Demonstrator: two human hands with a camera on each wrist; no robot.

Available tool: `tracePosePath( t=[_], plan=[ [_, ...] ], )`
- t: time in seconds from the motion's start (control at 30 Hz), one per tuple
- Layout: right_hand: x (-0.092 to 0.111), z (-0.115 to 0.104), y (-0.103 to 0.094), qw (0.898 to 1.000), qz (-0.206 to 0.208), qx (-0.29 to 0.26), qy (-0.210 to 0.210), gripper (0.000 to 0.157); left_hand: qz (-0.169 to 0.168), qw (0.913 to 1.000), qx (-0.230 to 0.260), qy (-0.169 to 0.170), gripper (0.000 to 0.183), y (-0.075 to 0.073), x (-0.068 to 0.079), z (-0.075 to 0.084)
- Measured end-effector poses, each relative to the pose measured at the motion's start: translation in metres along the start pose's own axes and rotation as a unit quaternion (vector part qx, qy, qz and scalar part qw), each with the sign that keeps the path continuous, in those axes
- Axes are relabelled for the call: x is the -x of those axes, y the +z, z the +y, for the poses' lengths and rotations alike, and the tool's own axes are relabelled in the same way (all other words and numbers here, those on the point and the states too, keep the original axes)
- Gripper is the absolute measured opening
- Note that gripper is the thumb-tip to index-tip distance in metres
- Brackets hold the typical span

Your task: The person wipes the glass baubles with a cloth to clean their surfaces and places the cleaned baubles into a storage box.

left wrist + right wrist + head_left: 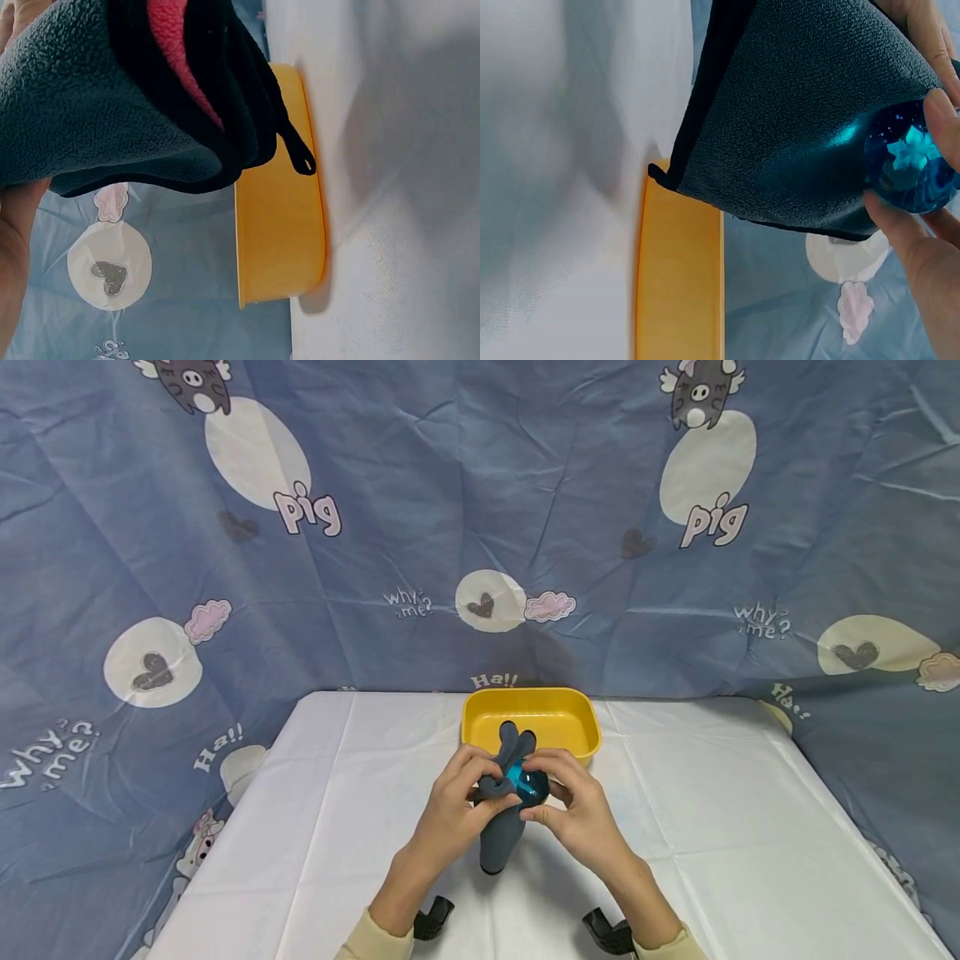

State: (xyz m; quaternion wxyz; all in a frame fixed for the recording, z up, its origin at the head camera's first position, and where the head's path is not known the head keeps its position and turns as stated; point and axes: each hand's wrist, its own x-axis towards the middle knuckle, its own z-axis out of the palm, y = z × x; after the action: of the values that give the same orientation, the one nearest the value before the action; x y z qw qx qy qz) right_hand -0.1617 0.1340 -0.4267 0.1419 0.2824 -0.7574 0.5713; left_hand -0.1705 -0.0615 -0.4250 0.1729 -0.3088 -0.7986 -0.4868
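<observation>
A dark grey fleecy towel (501, 839) with black edging hangs in folds from my left hand (452, 814), which grips it in its bunched middle. The left wrist view shows a pinkish-red strip and a small black loop on the towel (97, 112). With thumb and fingers my right hand (585, 818) holds a clear blue glass ball (535, 787) against the towel. Inside the ball (911, 176), in the right wrist view, sits a pale turquoise flower shape. The towel casts a blue glow where it meets the ball.
A yellow plastic tub (588, 745) stands behind the hands at the table's far edge. White cloth covers the table (750, 843). A blue printed curtain (517, 460) rises behind and around it. Black wrist mounts (609, 933) show near both sleeves.
</observation>
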Motion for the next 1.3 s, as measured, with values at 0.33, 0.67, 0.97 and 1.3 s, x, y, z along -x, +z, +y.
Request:
tracePosePath(
  t=[0.33,0.67,0.97,1.3],
  plan=[
    [0.001,-0.001,0.0,1.0,-0.002,0.014,-0.01,0.048,0.0,0.9999,0.01,0.004,0.025,0.001,0.0,-0.002],
    [0.001,-0.01,0.001,1.0,-0.001,0.006,0.01,0.051,0.001,0.9999,0.013,0.001,0.026,-0.001,0.001,-0.001],
    [-0.004,-0.036,-0.002,0.998,0.001,0.015,0.053,0.05,0.006,0.9999,0.006,0.01,0.026,-0.001,-0.001,-0.001],
    [-0.003,-0.034,-0.001,0.998,0.004,0.009,0.062,0.045,0.008,0.9998,-0.004,0.02,0.026,-0.001,0.0,-0.001]
  ],
)
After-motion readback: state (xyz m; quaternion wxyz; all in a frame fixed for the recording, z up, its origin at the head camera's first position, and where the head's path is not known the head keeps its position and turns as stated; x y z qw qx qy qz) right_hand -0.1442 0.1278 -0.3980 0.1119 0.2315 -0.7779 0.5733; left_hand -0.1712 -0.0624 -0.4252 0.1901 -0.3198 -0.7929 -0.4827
